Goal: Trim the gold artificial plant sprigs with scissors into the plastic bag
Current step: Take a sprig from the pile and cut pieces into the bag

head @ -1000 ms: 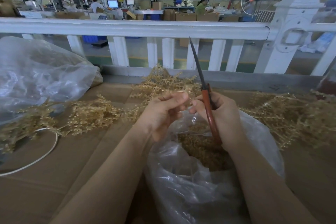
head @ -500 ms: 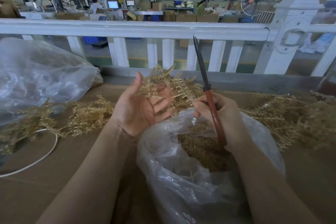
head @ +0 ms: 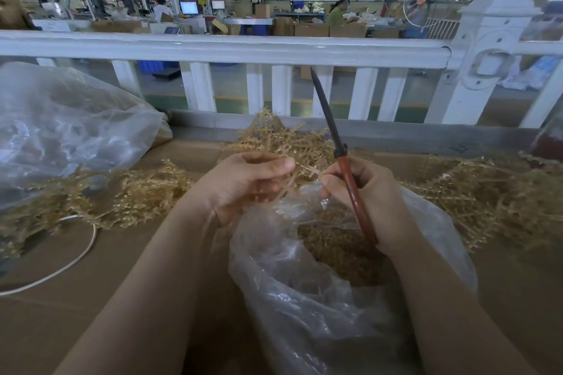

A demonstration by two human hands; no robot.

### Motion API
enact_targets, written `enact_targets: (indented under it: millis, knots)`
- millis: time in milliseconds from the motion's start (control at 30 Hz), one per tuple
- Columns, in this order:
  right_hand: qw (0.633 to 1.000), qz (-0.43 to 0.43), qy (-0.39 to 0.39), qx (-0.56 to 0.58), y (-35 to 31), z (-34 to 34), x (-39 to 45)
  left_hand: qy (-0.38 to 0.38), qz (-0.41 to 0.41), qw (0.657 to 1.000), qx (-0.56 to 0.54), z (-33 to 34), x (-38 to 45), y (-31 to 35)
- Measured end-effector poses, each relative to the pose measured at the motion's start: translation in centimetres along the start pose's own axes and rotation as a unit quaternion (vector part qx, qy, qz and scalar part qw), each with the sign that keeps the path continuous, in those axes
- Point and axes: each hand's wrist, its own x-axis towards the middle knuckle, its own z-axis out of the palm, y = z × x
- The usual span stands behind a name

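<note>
Head view: While the left hand [head: 243,183] holds a gold sprig [head: 300,166] above the plastic bag [head: 304,298], the right hand [head: 365,192] grips shut scissors [head: 341,152].
Risk: bits may miss the bag; blades near fingers.

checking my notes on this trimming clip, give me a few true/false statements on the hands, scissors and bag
1. The right hand holds red-handled scissors with the blades pointing up. True.
2. The left hand lies flat and empty on the cardboard. False: its fingers are curled round a gold sprig above the bag's mouth.
3. The open plastic bag between the forearms already holds gold trimmings. True.
4. The scissor blades are spread wide around a stem. False: the blades look closed together, clear of the sprig.
5. A white cord lies on the surface to the left. True.
6. The second plastic bag lies at the far right. False: it lies at the left.
</note>
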Motion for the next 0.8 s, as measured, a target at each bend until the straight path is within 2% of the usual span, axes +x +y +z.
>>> enact_targets:
  millis: [133,300,433,567,667,800]
  knots:
    - [1.0,-0.002,-0.002,-0.002,-0.1,0.1,-0.1,0.038,0.03,0.996,-0.07,1.2,0.5,-0.5]
    - [0.999,0.002,0.006,-0.033,0.2,0.1,0.1,0.082,0.084,0.991,-0.056,1.9,0.8,-0.5]
    - [0.997,0.001,-0.001,-0.075,0.6,0.1,0.3,0.084,0.108,0.99,-0.033,2.2,0.7,-0.4]
    - [0.995,-0.013,0.036,-0.094,0.9,0.4,0.4,0.107,0.125,0.986,-0.022,2.1,0.6,-0.3]
    - [0.981,-0.024,0.06,-0.185,0.5,0.3,0.2,0.11,0.135,0.985,0.005,1.6,0.5,-0.1]
    - [0.955,-0.023,0.032,-0.293,0.8,0.3,0.0,0.124,0.15,0.979,0.061,1.1,0.6,0.0]
